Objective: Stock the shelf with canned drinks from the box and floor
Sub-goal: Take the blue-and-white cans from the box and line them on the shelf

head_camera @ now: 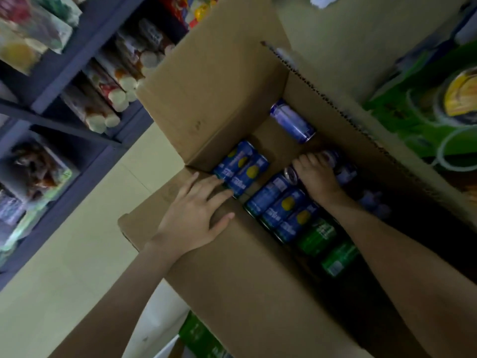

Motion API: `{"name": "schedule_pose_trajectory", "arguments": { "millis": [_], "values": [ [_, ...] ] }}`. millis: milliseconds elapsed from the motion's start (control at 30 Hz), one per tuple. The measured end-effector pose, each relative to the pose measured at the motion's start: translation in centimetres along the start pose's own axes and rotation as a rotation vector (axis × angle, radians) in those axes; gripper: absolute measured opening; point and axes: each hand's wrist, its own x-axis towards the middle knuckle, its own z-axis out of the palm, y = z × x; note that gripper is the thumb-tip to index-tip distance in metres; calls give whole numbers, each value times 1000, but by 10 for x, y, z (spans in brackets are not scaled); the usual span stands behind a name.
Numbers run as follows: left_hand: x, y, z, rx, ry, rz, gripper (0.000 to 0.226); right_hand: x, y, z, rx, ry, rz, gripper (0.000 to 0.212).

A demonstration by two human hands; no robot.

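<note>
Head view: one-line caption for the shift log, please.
Left hand rests flat on the box flap; right hand is down among the blue cans inside.

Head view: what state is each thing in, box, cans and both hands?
Box: open, flaps out.
Blue cans: on their sides in the box.
Green cans: likewise on their sides.
Lone can: on its side, apart at the far end.
Left hand: flat on a flap, holding nothing.
Right hand: in the box, curled over a can.

Open box (240,275) at frame centre, cans (281,205) lying inside; shelf (77,60) at upper left, floor (77,241) below it; second carton (426,112) at right, behind box wall.
</note>
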Motion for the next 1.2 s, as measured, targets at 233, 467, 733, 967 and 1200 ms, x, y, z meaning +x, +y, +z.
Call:
{"name": "schedule_pose_trajectory", "arguments": {
  "millis": [233,467,733,967,1200],
  "values": [
    [18,70,-65,-358,53,-201,49,-73,-33,-116,244,127,116,78],
    [5,204,-148,-733,134,-182,66,-149,-45,-229,367,609,156,50],
    [-30,330,-242,-873,330,3,33,-285,18,-352,567,586,182,69],
    [-51,465,-321,-1115,382,263,40,-429,78,-447,591,647,265,69],
    [-50,601,-352,-1223,403,428,63,-511,111,-515,792,1073,485,48]
  ]
}}
